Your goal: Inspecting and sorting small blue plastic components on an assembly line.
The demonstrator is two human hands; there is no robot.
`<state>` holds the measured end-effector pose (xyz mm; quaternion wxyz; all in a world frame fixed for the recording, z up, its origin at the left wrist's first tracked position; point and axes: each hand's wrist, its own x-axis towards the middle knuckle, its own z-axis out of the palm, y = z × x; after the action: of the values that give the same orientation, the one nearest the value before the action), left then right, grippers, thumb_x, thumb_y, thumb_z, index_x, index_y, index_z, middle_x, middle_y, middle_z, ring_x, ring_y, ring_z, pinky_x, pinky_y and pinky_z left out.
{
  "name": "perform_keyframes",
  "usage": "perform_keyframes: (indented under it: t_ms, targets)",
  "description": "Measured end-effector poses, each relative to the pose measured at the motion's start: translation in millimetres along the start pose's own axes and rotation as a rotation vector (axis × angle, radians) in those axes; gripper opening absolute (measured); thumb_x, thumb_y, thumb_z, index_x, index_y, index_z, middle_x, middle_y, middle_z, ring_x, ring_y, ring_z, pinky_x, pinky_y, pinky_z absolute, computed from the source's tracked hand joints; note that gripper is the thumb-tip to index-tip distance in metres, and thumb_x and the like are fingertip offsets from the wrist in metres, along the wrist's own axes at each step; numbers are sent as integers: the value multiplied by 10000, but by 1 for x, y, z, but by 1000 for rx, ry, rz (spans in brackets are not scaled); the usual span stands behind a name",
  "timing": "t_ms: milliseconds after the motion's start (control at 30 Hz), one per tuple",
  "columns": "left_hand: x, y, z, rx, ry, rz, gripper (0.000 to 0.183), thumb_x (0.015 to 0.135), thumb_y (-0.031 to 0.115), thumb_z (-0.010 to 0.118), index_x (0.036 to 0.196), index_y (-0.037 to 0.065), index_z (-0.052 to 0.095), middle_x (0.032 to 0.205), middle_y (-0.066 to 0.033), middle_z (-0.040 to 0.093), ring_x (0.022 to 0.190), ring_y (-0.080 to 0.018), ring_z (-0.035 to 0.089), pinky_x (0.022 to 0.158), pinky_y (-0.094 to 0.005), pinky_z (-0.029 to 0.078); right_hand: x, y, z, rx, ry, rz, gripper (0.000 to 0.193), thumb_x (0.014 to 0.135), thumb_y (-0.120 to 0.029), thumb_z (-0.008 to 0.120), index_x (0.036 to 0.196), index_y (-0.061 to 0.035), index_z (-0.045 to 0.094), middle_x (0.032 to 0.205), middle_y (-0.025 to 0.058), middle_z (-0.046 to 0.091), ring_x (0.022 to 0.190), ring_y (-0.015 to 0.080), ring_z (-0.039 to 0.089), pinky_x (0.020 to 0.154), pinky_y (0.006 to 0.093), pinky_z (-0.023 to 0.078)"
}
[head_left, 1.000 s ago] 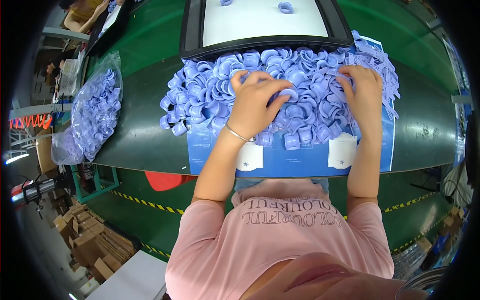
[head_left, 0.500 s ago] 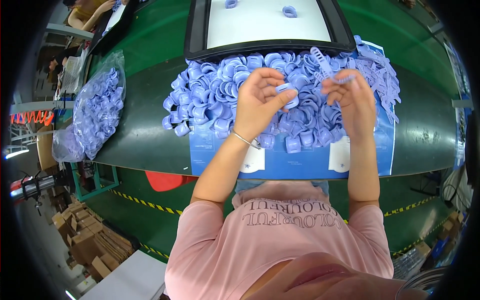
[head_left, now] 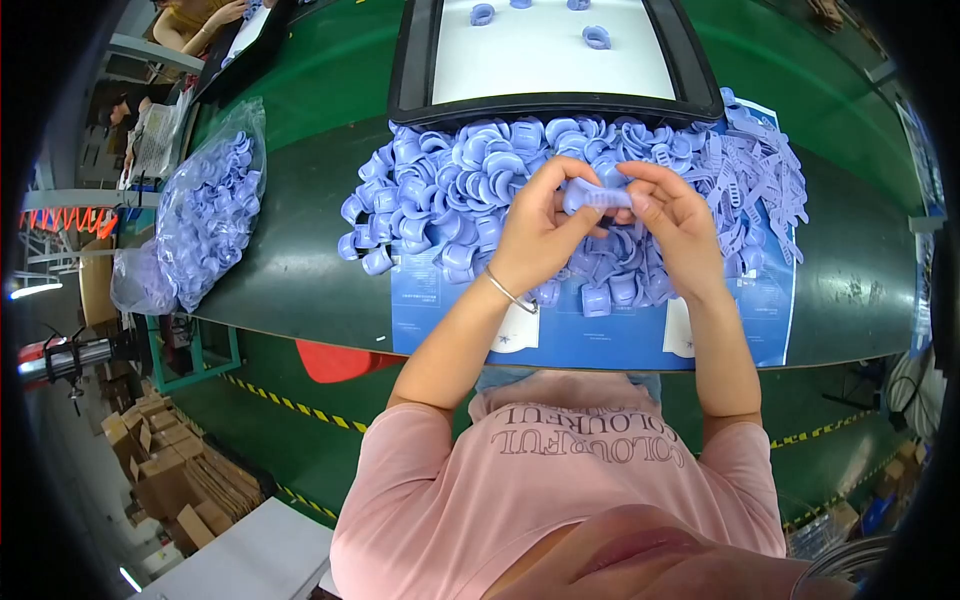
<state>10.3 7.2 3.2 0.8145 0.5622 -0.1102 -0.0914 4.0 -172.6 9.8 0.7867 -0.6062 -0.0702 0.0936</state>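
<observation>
Fingers of both hands are closed in a pinch. The left hand [head_left: 545, 215] has its thumb and forefinger about the broad, curved end of a lavender plastic piece [head_left: 597, 198]; the right hand [head_left: 682, 225] grips the narrower end, thumb below and fingers above. The piece lies roughly level between them, above the heap. From where I stand, I cannot tell whether it is one part or two fitted together; fingertips cover both ends.

Handling, in my judgement: very light, springy rather than rigid, smooth enough to slip a little, unlikely to break. Best hold is by the edges of the curved end and the flat of the narrow end, keeping the middle uncovered.

Directly around the hands lie loose curved pieces [head_left: 480, 165], heaped, with slotted strips [head_left: 768, 180] to the person's right. Both lie partly over a blue printed sheet [head_left: 600, 345] on a dark green bench [head_left: 310, 270]. Beyond the heap is a black-rimmed tray [head_left: 560, 108] with a few ring-shaped pieces [head_left: 596, 38] on its white base. At far left, a clear bag [head_left: 208, 215] holds more lavender parts.
</observation>
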Motion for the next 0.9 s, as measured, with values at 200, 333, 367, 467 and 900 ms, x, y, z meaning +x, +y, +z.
perform_keyframes:
  t_ms: [200, 333, 367, 467, 900]
  targets:
    - [0, 4, 4, 277, 68, 103, 261, 840, 1, 688, 1067, 15, 559, 955, -71, 647, 838, -113, 655, 687, -219, 547, 0, 2, -4, -11, -5, 60, 282, 965, -94, 542, 1225, 15, 561, 978, 57, 645, 859, 114, 608, 768, 244, 480]
    - [2, 2, -5, 355, 65, 118, 276, 813, 10, 725, 1046, 7, 576, 950, -84, 656, 836, -103, 641, 679, -214, 515, 0, -3, 0, 67, 17, 99, 251, 967, -118, 543, 1186, 4, 560, 928, 53, 641, 832, 119, 607, 755, 243, 477]
    - [3, 1, -6, 432, 69, 139, 269, 807, 3, 731, 1028, 8, 578, 937, -81, 650, 833, -99, 635, 674, -214, 502, 0, -4, -1, 103, 16, 133, 221, 969, -130, 542, 1151, -5, 557, 897, 50, 634, 809, 121, 605, 740, 242, 477]
    - [7, -8, -13, 473, 85, 316, 243, 814, -3, 725, 1006, 13, 578, 912, -71, 633, 829, -91, 621, 667, -219, 487, 0, -5, 0, 159, 8, 168, 167, 973, -147, 537, 1085, -24, 548, 846, 50, 620, 750, 122, 599, 689, 242, 477]
    - [-2, -2, -1, 188, 56, -37, 203, 845, -25, 676, 1030, -8, 594, 868, -73, 679, 763, -84, 654, 648, -198, 530, -5, -7, 5, -14, -92, 238, 90, 950, -142, 568, 918, -57, 574, 698, 27, 603, 535, 68, 553, 470, 187, 423]
